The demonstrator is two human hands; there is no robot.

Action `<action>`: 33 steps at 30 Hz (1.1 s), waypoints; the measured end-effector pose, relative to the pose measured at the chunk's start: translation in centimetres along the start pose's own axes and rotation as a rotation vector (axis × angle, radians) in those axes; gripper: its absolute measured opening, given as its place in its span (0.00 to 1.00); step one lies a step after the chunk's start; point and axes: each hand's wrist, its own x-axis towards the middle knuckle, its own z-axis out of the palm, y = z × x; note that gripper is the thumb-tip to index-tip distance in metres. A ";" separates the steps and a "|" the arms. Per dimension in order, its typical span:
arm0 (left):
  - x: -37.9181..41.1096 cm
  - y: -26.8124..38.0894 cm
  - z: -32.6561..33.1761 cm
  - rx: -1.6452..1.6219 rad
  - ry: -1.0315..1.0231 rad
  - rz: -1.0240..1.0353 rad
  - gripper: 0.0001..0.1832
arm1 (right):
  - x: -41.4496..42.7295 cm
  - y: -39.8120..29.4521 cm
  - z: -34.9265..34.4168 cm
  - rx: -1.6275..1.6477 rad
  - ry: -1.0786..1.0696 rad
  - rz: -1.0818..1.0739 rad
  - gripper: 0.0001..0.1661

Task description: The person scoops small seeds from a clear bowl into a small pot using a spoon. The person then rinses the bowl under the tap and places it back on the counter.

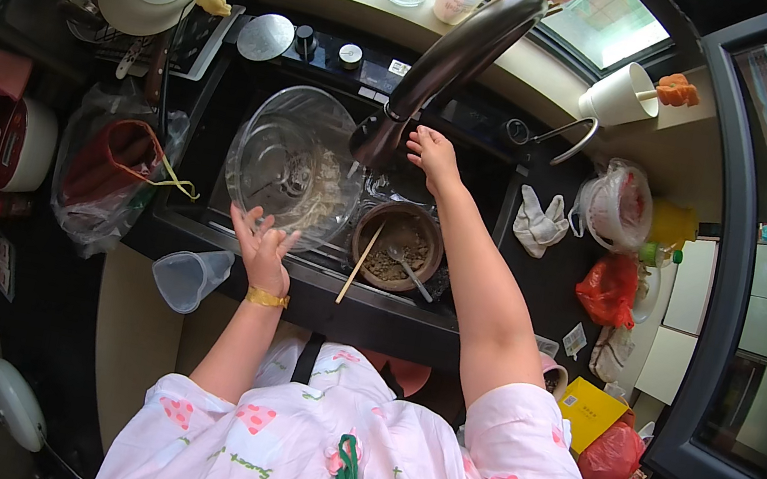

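A large clear bowl (pixel 271 137) is tilted over the left part of the sink, with wet pale residue along its right side. My left hand (pixel 263 250) holds its near rim with fingers spread; some fingertips are hard to make out through it. My right hand (pixel 434 157) is beside the dark curved faucet (pixel 451 61), fingers loosely bent and nothing visible in them. Below that hand, a brown round pot (pixel 437 237) contains a crumbly brown mixture (pixel 392 256). A spoon (pixel 412 275) and a wooden chopstick (pixel 360 262) rest in it.
A translucent plastic cup (pixel 191 277) lies tipped at the counter's front edge. A white cloth (pixel 540 222) and bagged items (pixel 617 206) are to the right. Leftward are a plastic bag (pixel 117 172) and a rice cooker (pixel 26 145). An open window frame (pixel 674 410) juts in at right.
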 end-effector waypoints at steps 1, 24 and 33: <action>-0.7 0.0 0.2 0.000 0.015 -0.030 0.48 | 0.2 0.0 0.1 0.076 0.010 0.023 0.24; -4.0 -0.2 -1.0 -0.058 -0.169 -0.551 0.30 | -6.1 0.3 -2.9 0.342 0.131 -0.035 0.26; -4.6 -0.7 0.6 -0.010 -0.299 -0.697 0.12 | -22.4 8.8 -7.9 -0.195 0.494 -0.427 0.19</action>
